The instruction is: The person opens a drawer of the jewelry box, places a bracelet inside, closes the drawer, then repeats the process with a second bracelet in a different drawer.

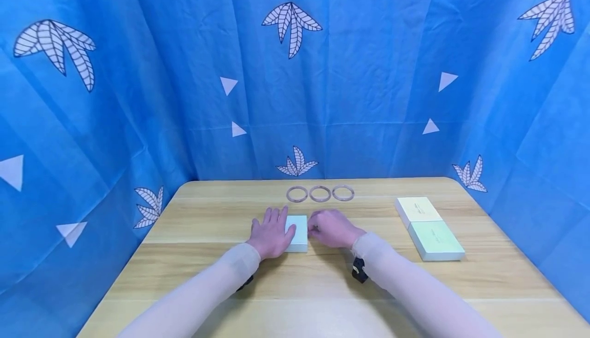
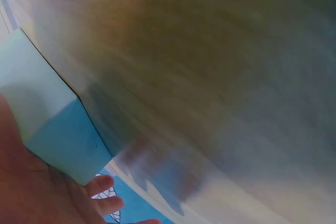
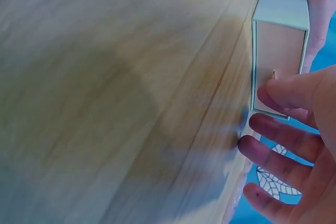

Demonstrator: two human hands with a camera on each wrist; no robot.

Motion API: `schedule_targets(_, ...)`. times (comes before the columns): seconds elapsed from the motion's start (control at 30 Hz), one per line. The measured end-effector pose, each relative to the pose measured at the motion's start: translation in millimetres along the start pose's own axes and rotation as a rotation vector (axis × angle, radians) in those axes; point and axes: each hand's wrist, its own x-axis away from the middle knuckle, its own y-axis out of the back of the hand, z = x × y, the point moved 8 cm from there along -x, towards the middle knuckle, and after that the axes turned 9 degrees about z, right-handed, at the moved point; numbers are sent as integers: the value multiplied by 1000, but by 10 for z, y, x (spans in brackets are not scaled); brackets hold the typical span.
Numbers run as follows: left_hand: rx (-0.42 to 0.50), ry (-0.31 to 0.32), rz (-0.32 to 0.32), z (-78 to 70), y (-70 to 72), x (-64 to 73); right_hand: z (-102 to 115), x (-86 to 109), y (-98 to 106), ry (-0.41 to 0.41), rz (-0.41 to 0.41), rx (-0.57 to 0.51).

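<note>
A small pale mint drawer box (image 1: 299, 233) lies on the table between my two hands. My left hand (image 1: 271, 234) rests along its left side, fingers straight, with the thumb over the top. In the left wrist view the box (image 2: 73, 135) sits against that palm. On the other side, my right hand (image 1: 331, 228) is at the box's end. Its thumb and index finger pinch a small pull tab (image 3: 273, 74) on the pinkish drawer front (image 3: 281, 45), while the other fingers stay spread apart. The drawer front appears flush within the sleeve.
Beyond the hands, three purplish bangles (image 1: 320, 201) lie in a row on the wooden table (image 1: 216, 215). To the right are a cream box (image 1: 418, 209) and a light green box (image 1: 437, 238), end to end. A blue patterned curtain (image 1: 359, 71) surrounds the table's back and sides.
</note>
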Motion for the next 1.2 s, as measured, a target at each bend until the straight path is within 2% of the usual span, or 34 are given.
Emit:
schedule_targets(0.93,-9,13,-25,20,-26,-39,-40,22,31,-25,1,-24)
schedule_targets(1.2,-12,9,-25,6,-5,0,-83,50,8,-32,-2,-29)
